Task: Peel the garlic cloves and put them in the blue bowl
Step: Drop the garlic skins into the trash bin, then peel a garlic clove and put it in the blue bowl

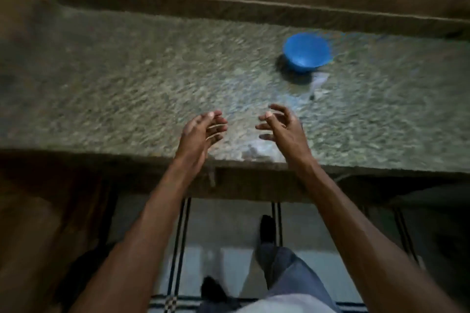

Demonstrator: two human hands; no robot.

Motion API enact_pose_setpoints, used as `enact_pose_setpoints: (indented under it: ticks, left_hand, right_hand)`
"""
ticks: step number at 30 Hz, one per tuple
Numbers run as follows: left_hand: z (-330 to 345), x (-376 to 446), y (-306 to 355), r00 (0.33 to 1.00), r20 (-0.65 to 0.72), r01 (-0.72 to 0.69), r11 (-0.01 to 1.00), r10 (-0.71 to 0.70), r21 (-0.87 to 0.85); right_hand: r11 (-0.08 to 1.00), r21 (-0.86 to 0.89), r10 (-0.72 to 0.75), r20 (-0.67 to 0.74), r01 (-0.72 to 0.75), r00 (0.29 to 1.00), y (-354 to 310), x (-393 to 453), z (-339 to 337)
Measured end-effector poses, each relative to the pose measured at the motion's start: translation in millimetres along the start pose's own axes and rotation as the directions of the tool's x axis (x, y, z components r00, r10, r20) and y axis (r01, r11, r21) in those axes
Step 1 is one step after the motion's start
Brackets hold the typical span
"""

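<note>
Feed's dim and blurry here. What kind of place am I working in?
Probably a home kitchen: a speckled stone counter against a wall, a blue bowl set on it, and a tiled floor below. Both hands hover empty above the counter's near edge.

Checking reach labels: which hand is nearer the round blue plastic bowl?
Right. The right hand hovers open just below and slightly left of the round blue plastic bowl in the image; the left hand is farther left, also open.

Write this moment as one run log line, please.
left hand: open, empty | right hand: open, empty | round blue plastic bowl: on speckled stone counter
</note>
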State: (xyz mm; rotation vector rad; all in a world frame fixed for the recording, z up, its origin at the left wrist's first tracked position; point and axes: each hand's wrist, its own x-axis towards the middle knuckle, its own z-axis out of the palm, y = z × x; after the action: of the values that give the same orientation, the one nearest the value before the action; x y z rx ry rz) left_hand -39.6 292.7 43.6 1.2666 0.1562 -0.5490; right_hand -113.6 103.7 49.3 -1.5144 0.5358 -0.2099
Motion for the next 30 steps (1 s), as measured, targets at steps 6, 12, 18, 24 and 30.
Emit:
enact_pose_setpoints:
  ticks: [6,12,18,24,30]
  left_hand:
    - [133,98,-28,0.993,0.104,0.039,0.978,-0.061,0.205]
    - [190,164,-68,0.992,0.106,-0.118,0.779,0.066,0.616]
    - [207,197,-80,0.976,0.138,-0.208,0.554,0.167,0.806]
    - [204,217,-81,0.967,0.169,-0.243,0.499,0.189,0.832]
    - [204,229,-75,0.954,0.234,-0.298,0.492,0.189,0.818]
  right_hand:
    - [0.997,-0.064,0.032,-0.227,-0.048,0.973,9,67,-123]
    - [0.908,-0.393,0.019,-0.313,-0.147,0.949,37,144,-209]
    - [0.621,-0.777,-0.189,-0.015,0.108,0.982,51,214,-233]
    - [0.499,-0.850,-0.239,0.053,0.169,0.970,51,238,-235]
    - [0.818,-0.569,-0.258,-0.223,0.090,0.940,-20,240,-220]
